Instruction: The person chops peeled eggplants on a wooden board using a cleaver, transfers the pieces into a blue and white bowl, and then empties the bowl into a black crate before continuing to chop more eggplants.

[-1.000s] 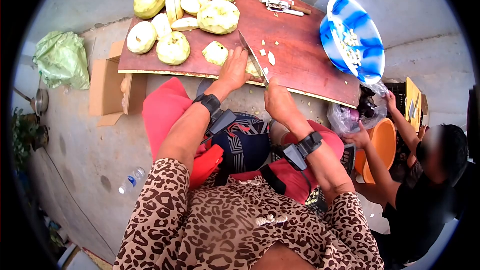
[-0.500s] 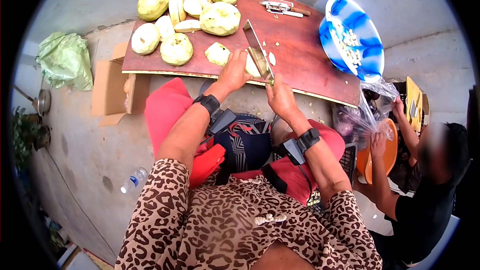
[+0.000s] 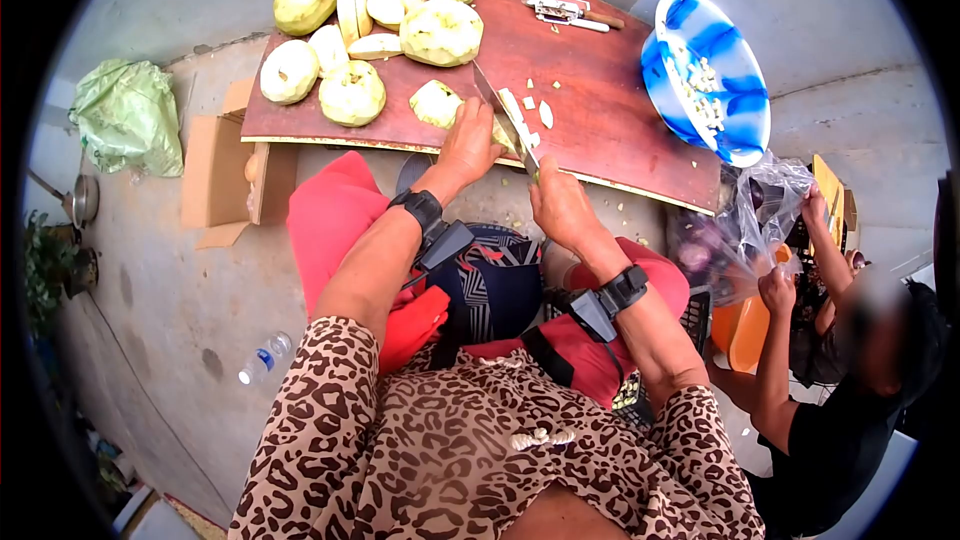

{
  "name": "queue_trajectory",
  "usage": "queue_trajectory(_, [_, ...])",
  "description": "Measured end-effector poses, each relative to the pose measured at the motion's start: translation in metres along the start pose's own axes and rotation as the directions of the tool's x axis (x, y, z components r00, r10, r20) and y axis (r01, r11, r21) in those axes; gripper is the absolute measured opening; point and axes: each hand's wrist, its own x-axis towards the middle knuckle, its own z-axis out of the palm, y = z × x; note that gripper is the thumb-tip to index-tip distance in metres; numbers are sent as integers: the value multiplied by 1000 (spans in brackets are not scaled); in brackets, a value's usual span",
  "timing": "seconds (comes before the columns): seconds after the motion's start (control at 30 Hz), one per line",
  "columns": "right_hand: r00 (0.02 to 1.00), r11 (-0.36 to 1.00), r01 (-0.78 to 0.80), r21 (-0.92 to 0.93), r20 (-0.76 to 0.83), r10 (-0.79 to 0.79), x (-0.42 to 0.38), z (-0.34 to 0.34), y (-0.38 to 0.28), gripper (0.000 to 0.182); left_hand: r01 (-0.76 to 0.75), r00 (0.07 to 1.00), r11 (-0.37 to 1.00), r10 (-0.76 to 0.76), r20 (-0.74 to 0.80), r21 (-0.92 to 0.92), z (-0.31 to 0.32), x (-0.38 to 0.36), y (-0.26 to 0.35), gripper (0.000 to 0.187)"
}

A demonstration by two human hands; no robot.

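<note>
My right hand (image 3: 565, 205) is closed round the handle of a wide-bladed kitchen knife (image 3: 497, 105), its blade slanting up and left across the board. Close to the blade's left side, my left hand (image 3: 468, 145) presses down on a pale piece of peeled vegetable (image 3: 502, 134), mostly covered by the fingers. A freshly cut strip (image 3: 515, 105) lies along the blade's right side, with small bits beyond it. Left of my left hand rests a cut peeled chunk (image 3: 433, 104). Large peeled pale-green vegetables (image 3: 441, 32), several whole and some sliced, crowd the board's left part.
The red-brown board (image 3: 600, 90) carries a peeler and a small knife (image 3: 570, 12) at its far edge. A blue-and-white basin (image 3: 745, 80) with cut pieces stands right. Another person (image 3: 850, 420) handles a clear plastic bag (image 3: 765, 200). A cardboard box (image 3: 215, 170) sits left.
The knife blade has tilted further left and lower, and a cut strip now shows at its right side. The other person's hands have shifted with the plastic bag.
</note>
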Motion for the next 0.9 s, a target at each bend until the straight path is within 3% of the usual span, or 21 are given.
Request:
queue_trajectory(0.4, [995, 998, -27, 60, -99, 33, 18, 27, 16, 26, 11, 1000, 1000, -11, 12, -15, -5, 2, 5, 58])
queue_trajectory(0.5, [988, 987, 62, 150, -153, -39, 19, 25, 23, 28, -16, 1000, 999, 16, 2, -45, -4, -3, 0, 57])
queue_trajectory(0.63, [986, 971, 20, 237, -167, 20, 15, 14, 14, 24, -51, 996, 993, 43, -82, -104, -5, -5, -4, 52])
queue_trajectory(0.9, [980, 978, -8, 208, -194, 49, 2, -6, 9, 23, 129, 990, 989, -133, -51, -75, -3, -8, -9, 44])
